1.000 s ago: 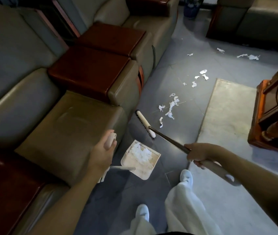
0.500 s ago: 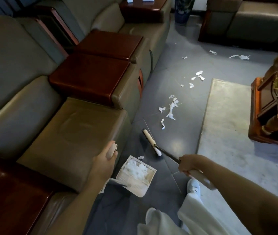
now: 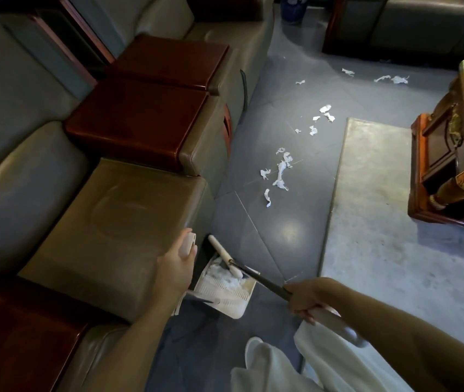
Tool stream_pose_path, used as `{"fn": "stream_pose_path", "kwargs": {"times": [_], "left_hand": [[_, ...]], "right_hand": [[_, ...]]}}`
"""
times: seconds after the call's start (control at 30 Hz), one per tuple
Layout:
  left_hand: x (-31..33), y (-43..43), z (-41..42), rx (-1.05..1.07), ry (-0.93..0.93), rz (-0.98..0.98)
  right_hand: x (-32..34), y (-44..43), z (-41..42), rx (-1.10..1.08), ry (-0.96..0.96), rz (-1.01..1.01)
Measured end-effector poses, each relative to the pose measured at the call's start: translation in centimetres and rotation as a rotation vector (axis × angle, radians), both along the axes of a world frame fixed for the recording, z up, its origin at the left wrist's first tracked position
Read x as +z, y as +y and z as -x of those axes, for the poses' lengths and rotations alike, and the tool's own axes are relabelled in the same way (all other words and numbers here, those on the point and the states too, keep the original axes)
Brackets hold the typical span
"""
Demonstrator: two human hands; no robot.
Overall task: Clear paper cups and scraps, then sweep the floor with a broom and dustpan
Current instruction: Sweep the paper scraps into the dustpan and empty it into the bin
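My left hand (image 3: 178, 267) grips the white upright handle of a white dustpan (image 3: 225, 295) that stands on the grey floor against the sofa front. White paper scraps fill the pan. My right hand (image 3: 304, 297) holds the dark shaft of a broom, and the broom's white head (image 3: 225, 257) lies at the mouth of the pan, over the scraps. More torn paper scraps (image 3: 278, 172) lie on the floor ahead, another cluster (image 3: 320, 120) farther on, and a few pieces (image 3: 392, 79) near the far sofa.
A grey-green sofa (image 3: 111, 216) with dark red wooden armrest tops (image 3: 140, 120) runs along the left. A pale rug (image 3: 375, 207) covers the floor on the right, with an ornate wooden table (image 3: 451, 154) standing on it. My white trousers and shoe (image 3: 256, 352) are below.
The broom head has been pulled back along the floor from near the scraps to the dustpan mouth. The dustpan stays put in my left hand.
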State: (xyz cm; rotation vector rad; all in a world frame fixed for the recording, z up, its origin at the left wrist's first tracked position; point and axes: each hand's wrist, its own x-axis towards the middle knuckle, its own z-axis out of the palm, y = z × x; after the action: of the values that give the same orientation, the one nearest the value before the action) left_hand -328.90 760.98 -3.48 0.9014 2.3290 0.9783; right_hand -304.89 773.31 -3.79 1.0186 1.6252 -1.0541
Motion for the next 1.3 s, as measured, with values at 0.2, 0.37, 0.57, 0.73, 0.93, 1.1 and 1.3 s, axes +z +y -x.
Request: {"fn": "stream_pose_path", "kwargs": {"times": [0.2, 0.37, 0.57, 0.73, 0.93, 1.1, 1.3], "left_hand": [[0.6, -0.4, -0.6, -0.01, -0.025, 0.0], [1.8, 2.6, -0.8, -0.024, -0.012, -0.016], [2.1, 12.4, -1.8, -0.046, -0.044, -0.069], [1.3, 22.5, -3.3, -0.056, -0.027, -0.051], [0.8, 32.3, -3.9, -0.013, 0.004, 0.078], [0.6, 37.8, -3.3, 0.032, 0.035, 0.054], [1.3, 40.3, -2.0, 0.042, -0.013, 0.096]], "right_hand": [[4.1, 2.6, -2.3, -0.129, 0.067, 0.098], [6.7, 7.0, -3.6, -0.164, 0.089, 0.02], [6.8, 15.7, -4.6, -0.235, 0.12, -0.043], [6.0, 26.6, -5.3, -0.323, 0.134, -0.038], [5.9, 39.5, -5.1, -0.285, 0.164, -0.076], [4.9, 47.4, -4.7, -0.273, 0.169, -0.128], [3.8, 53.1, -3.3, -0.275, 0.14, -0.215]]}}
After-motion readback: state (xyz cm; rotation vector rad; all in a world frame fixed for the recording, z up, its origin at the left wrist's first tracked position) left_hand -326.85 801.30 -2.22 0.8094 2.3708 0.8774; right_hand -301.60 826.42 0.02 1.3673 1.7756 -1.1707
